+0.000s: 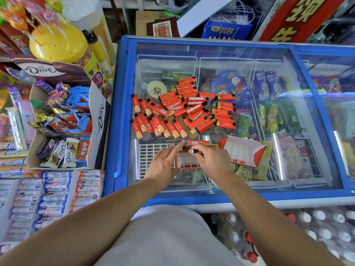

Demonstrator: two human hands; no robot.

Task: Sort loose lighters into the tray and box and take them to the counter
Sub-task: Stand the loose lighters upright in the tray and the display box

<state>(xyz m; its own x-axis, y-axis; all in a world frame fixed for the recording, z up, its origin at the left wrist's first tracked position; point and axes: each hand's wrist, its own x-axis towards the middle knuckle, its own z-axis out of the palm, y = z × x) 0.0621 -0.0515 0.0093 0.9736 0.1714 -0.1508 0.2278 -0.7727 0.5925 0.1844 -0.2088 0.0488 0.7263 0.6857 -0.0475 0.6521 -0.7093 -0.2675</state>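
Several loose red lighters point(182, 108) lie in a heap on the glass lid of a blue chest freezer point(123, 116). A white grid tray point(151, 152) rests on the glass near me. To its right a red and white cardboard box point(244, 152) lies open, tilted on its side. My left hand point(165, 164) lies flat on the tray with its fingers spread. My right hand point(209, 160) pinches one lighter point(190, 151) over the tray's right part. Another lighter point(197, 142) lies just beyond my fingers.
A Dove carton of wrapped sweets point(63, 121) stands left of the freezer, with a yellow lollipop stand point(57, 43) behind it. Racks of candy rolls point(55, 196) sit at the lower left. Bottles point(317, 227) are stacked under the freezer's front right edge.
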